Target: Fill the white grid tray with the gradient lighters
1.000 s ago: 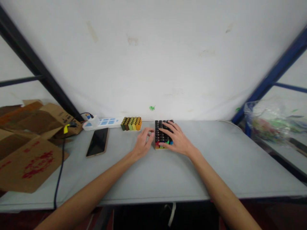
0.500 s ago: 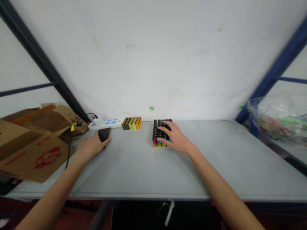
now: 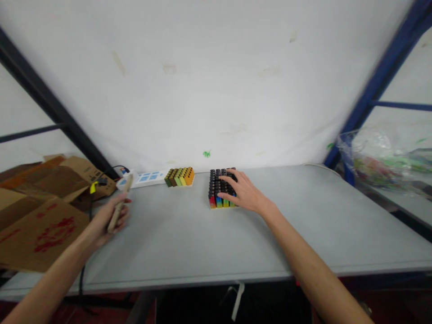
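My left hand (image 3: 108, 218) is closed around a mobile phone (image 3: 118, 211), held up off the table and turned so that mostly its pale edge shows. Under my right hand (image 3: 248, 191) stands a block of lighters (image 3: 216, 202), upright in rows, with black tops and red, blue, yellow and green bodies. The fingers of that hand are spread over the tops, and they cover the right part of the block. Left of it, by the wall, is a smaller group of lighters (image 3: 180, 177) in dark green, brown, light green and orange.
A white power strip (image 3: 148, 178) with a plug lies along the wall. Flattened and opened cardboard boxes (image 3: 57, 225) fill the left side, with a black cable (image 3: 82, 274) beside them. At the right, past the blue post, hangs a clear plastic bag (image 3: 381, 157) on the grey table's (image 3: 303, 225) far side.
My left hand has lifted the phone off the table and tilted it edge-on, drawing it left and toward me. My right hand stays over the lighters. The view has shifted slightly.
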`<move>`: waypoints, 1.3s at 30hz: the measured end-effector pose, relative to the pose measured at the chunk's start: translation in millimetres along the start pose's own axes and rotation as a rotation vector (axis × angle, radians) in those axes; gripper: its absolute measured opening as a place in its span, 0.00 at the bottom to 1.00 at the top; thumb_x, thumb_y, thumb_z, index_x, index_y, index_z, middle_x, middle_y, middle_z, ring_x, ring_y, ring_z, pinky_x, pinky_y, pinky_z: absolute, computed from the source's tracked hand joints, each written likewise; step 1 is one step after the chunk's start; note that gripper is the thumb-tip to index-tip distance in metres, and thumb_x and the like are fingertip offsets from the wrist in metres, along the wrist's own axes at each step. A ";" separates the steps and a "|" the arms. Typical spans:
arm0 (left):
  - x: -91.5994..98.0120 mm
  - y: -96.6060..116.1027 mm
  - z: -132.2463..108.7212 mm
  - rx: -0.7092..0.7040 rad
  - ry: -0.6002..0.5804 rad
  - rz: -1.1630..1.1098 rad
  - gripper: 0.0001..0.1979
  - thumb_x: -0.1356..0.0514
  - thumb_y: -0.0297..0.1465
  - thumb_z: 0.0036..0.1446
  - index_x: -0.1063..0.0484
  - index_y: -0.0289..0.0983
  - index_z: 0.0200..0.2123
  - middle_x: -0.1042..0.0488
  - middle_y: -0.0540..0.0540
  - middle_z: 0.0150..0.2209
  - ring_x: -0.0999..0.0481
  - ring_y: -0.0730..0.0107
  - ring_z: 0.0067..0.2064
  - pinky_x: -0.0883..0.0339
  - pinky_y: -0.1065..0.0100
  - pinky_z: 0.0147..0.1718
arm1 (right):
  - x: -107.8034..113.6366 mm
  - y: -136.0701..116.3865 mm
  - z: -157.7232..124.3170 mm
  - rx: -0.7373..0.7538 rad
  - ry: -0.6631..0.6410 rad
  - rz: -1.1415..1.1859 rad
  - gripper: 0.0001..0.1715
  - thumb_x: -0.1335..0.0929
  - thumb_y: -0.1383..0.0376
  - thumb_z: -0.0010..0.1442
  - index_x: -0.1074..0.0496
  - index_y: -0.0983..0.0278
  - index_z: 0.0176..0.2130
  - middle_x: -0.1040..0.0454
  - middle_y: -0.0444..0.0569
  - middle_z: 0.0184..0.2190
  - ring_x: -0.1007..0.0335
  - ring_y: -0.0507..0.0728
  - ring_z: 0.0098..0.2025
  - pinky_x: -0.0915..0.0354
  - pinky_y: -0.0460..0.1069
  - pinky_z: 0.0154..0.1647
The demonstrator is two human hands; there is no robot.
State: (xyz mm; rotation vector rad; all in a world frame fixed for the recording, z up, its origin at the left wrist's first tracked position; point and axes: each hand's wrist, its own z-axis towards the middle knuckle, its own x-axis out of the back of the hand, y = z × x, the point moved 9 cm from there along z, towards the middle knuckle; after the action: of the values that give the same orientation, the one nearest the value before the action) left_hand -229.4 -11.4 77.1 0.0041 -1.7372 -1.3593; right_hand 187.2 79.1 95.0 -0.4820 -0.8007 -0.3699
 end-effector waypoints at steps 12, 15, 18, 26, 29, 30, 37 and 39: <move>-20.5 11.8 -58.9 0.278 -0.126 -1.012 0.25 0.50 0.48 0.70 0.29 0.37 0.29 0.28 0.52 0.24 0.35 0.80 0.22 0.37 0.79 0.17 | -3.4 1.0 -2.3 -0.018 -0.023 -0.016 0.35 0.37 0.44 0.67 0.38 0.57 0.65 0.40 0.58 0.64 0.47 0.65 0.68 0.45 0.65 0.69; -18.8 28.4 -72.2 0.179 -0.217 -1.258 0.09 0.46 0.26 0.70 0.27 0.34 0.47 0.19 0.48 0.39 0.20 0.77 0.33 0.23 0.80 0.35 | -4.7 1.7 -2.5 -0.023 -0.041 -0.021 0.34 0.38 0.44 0.67 0.38 0.57 0.65 0.40 0.57 0.63 0.47 0.65 0.68 0.45 0.65 0.69; -19.4 43.6 -89.2 0.081 -0.338 -1.325 0.20 0.46 0.19 0.63 0.31 0.31 0.58 0.23 0.36 0.53 0.19 0.57 0.51 0.20 0.63 0.47 | -5.1 2.4 -2.2 -0.025 -0.046 -0.026 0.35 0.38 0.44 0.67 0.39 0.57 0.65 0.40 0.57 0.63 0.46 0.64 0.68 0.44 0.64 0.69; -35.8 52.6 -128.3 -0.011 -0.453 -0.944 0.37 0.28 0.22 0.46 0.31 0.47 0.59 0.35 0.42 0.66 0.27 0.42 0.59 0.22 0.73 0.35 | -4.5 1.7 -2.6 -0.032 -0.055 -0.010 0.32 0.38 0.46 0.68 0.38 0.57 0.64 0.38 0.56 0.62 0.43 0.63 0.66 0.42 0.63 0.69; -31.5 59.3 -135.1 -0.071 -0.419 -0.861 0.39 0.25 0.25 0.44 0.33 0.50 0.59 0.33 0.43 0.65 0.24 0.41 0.56 0.24 0.74 0.31 | -5.3 2.6 -3.0 -0.039 -0.058 -0.007 0.32 0.37 0.46 0.68 0.38 0.57 0.64 0.38 0.56 0.61 0.43 0.64 0.66 0.42 0.63 0.69; -29.1 62.0 -137.0 -0.098 -0.411 -0.839 0.40 0.24 0.26 0.44 0.33 0.51 0.59 0.31 0.43 0.63 0.24 0.41 0.55 0.26 0.75 0.29 | -5.8 2.8 -3.0 -0.041 -0.060 -0.007 0.32 0.37 0.45 0.68 0.38 0.57 0.64 0.38 0.56 0.62 0.43 0.64 0.66 0.42 0.63 0.69; -14.0 64.5 -148.3 -0.168 -0.334 -0.741 0.40 0.24 0.27 0.43 0.37 0.47 0.58 0.22 0.39 0.53 0.21 0.42 0.52 0.25 0.73 0.29 | -7.0 4.2 -3.0 -0.044 -0.060 -0.008 0.32 0.37 0.45 0.68 0.37 0.57 0.64 0.38 0.56 0.61 0.42 0.64 0.66 0.42 0.64 0.68; -9.9 66.3 -150.4 -0.175 -0.319 -0.763 0.40 0.25 0.26 0.44 0.38 0.46 0.58 0.21 0.38 0.51 0.21 0.39 0.51 0.24 0.70 0.27 | -7.4 4.9 -3.1 -0.045 -0.058 -0.008 0.32 0.38 0.45 0.68 0.37 0.57 0.64 0.38 0.57 0.61 0.42 0.64 0.66 0.42 0.64 0.68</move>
State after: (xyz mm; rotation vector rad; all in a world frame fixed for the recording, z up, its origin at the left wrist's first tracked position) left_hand -95.2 -96.4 120.4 0.4093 -1.9626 -2.1541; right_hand 186.6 82.4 86.2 -0.5335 -0.8525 -0.3831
